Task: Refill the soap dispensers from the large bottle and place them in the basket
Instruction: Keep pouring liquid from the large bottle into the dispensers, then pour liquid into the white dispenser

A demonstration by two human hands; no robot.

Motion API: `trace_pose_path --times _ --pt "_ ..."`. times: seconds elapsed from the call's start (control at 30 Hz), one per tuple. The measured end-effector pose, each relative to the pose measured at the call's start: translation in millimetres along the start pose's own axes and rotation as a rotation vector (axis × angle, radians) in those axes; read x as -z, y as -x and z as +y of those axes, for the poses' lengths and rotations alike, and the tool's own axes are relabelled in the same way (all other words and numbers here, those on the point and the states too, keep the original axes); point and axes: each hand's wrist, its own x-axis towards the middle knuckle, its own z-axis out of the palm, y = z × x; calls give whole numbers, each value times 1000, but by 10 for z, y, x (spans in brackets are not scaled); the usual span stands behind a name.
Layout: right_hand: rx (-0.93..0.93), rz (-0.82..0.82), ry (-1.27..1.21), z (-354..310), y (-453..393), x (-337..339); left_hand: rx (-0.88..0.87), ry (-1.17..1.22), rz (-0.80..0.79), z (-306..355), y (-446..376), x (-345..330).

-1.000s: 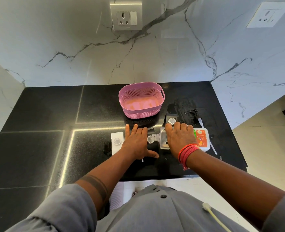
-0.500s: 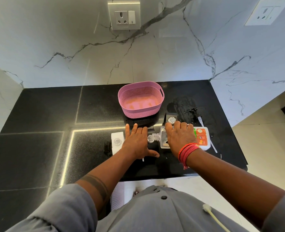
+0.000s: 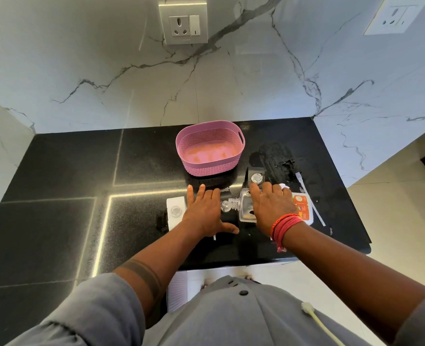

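The large bottle (image 3: pixel 246 208) lies sideways under the right hand (image 3: pixel 271 208), neck toward the left hand (image 3: pixel 204 211). Both hands' fingers lie flat and spread, gripping nothing. The right is nearer.

Both hands flat, palms down — left hand (image 3: pixel 204 214), right hand (image 3: pixel 271 208).

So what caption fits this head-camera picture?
Both hands flat on a black counter, the right hand over a lying bottle, pink basket behind.

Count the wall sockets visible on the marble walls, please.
2. One socket is on the back wall above the pink basket; the other socket is on the right wall.
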Motion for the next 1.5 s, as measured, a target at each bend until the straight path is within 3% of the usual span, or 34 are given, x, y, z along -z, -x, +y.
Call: trace_pose_path --times 0.33,0.7,0.93,1.33,1.5 --pt "8 -8 -332 139 80 -228 1 37 -70 -37 27 31" --pt "-80 -40 -645 198 146 -278 -87 58 45 -54 -52 -9" --pt "-97 -69 -685 226 211 -377 -64 138 90 -36 -344 241" --pt "-64 -93 -689 206 186 -449 -45 303 22 -106 -670 201" --pt "-40 -100 -668 151 161 -430 -44 257 13 -109 -612 234"
